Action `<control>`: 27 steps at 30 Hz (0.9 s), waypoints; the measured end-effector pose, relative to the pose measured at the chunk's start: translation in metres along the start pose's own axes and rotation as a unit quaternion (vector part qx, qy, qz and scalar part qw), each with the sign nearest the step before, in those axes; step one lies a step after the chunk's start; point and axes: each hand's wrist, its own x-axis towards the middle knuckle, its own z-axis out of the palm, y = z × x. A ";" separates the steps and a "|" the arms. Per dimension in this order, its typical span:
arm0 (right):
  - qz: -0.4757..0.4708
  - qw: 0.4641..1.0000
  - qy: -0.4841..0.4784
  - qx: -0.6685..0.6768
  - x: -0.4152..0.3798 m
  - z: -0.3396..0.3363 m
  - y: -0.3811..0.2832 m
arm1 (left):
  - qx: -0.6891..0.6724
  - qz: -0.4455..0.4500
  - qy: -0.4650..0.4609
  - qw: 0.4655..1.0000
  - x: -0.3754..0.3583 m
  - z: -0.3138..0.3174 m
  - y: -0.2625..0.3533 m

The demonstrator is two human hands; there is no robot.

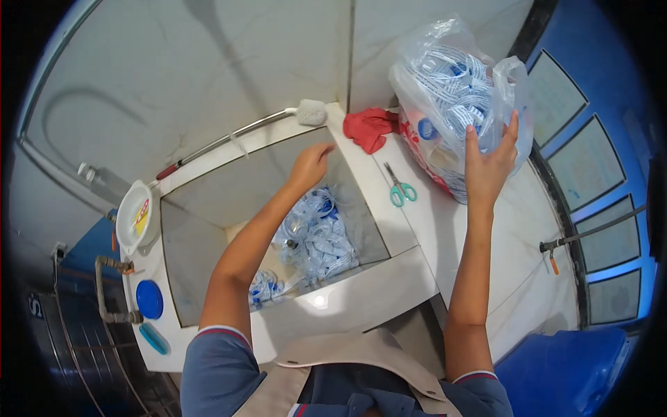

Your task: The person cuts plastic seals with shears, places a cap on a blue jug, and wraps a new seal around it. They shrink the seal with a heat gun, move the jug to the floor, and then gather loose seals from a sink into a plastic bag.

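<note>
My left hand (310, 167) is raised over the sink (201, 215), its fingers drawn together; whether anything is between them cannot be made out. Below it, in the sink, lies a heap of pale, clear-looking strips and loops with blue pieces (319, 240). My right hand (490, 160) is at the near side of a clear plastic bag (424, 87), thumb and fingers spread apart and touching the plastic. Printed white-and-blue strips in coils (455, 80) fill the bag. Green-handled scissors (399, 189) lie on the counter, left of the bag.
A red cloth (368, 128) sits by the sink's back right corner. Along the back rim lies a rod (236, 133) beside a whitish lump (310, 112). At left are a white basin (132, 219), blue lid (149, 299) and teal brush-like object (153, 338). A tap (552, 247) projects at right.
</note>
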 end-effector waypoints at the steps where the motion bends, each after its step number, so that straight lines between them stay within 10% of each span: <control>1: 0.002 1.000 0.004 -0.008 0.003 0.000 0.006 | 0.003 -0.035 -0.003 0.999 -0.017 0.010 -0.019; 15: 0.221 0.889 0.138 0.377 0.017 -0.022 0.105 | 0.159 -0.562 -0.077 0.808 -0.159 0.105 -0.234; 19: 0.264 0.843 0.168 0.437 -0.008 -0.022 0.115 | 0.076 -0.563 -0.105 0.816 -0.208 0.146 -0.319; 27: 0.269 0.871 0.168 0.374 -0.007 -0.024 0.089 | -0.023 -0.610 -0.204 0.766 -0.168 0.183 -0.297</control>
